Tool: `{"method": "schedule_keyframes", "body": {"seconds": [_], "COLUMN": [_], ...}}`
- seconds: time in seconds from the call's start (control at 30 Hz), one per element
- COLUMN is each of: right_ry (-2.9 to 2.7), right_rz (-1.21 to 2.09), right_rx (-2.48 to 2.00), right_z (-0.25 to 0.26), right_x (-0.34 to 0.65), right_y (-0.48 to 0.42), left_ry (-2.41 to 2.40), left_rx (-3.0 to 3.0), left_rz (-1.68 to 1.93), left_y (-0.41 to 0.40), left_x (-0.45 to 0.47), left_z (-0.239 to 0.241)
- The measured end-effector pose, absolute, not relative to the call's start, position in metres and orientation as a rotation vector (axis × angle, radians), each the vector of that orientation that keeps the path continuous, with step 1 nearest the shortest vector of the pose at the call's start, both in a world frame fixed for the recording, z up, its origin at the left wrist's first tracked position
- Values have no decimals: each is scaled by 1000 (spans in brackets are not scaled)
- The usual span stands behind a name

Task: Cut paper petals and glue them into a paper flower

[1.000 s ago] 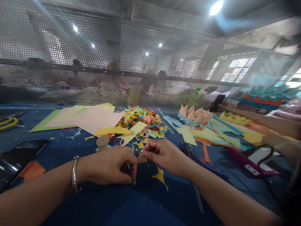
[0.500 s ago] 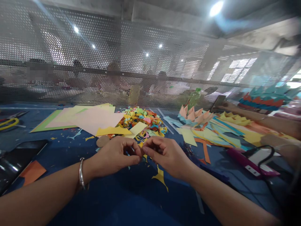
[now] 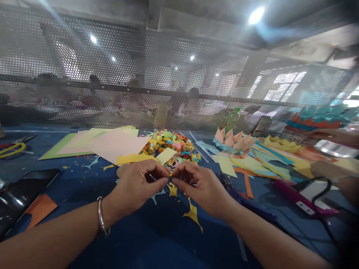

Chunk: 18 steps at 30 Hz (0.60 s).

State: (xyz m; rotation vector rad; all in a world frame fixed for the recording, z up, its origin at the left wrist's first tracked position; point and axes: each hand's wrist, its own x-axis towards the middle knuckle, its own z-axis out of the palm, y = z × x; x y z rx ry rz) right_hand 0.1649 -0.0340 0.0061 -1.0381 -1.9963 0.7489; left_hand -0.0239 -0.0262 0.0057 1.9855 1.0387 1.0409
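My left hand and my right hand are raised above the blue table, fingertips almost meeting. Thumb and index finger of each are pinched together; what lies between them, if anything, is too small to make out. A silver bangle circles my left wrist. Just beyond the hands is a heap of small colourful folded paper pieces, with a pale yellow paper strip on its near side. Yellow paper scraps lie beneath and near my right hand.
Coloured paper sheets are stacked left of the heap. A black phone-like slab and yellow-handled scissors lie at left. Peach paper points, cut strips and a magenta device with a cable occupy the right, near another person's arm.
My hands keep nearly the same pinched pose, fingertips close together. At right, the other person's arm has shifted and a shiny, pale band now shows there. The view has tilted slightly.
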Motion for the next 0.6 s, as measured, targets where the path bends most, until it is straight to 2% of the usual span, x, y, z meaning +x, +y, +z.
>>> {"method": "schedule_keyframes", "body": {"seconds": [0.3,0.6], "right_ry": [-2096,-2097], "right_rz": [661,554], "right_rx": [-1015,-1019], "right_z": [7,10], "right_x": [168,171], "right_y": [-36,-34], "left_ry": [909,1017], "left_rx": [1532,1587], "left_rz": [919,1013], "left_y": [-19,-16], "left_x": [-24,-23], "left_z": [5,5]}}
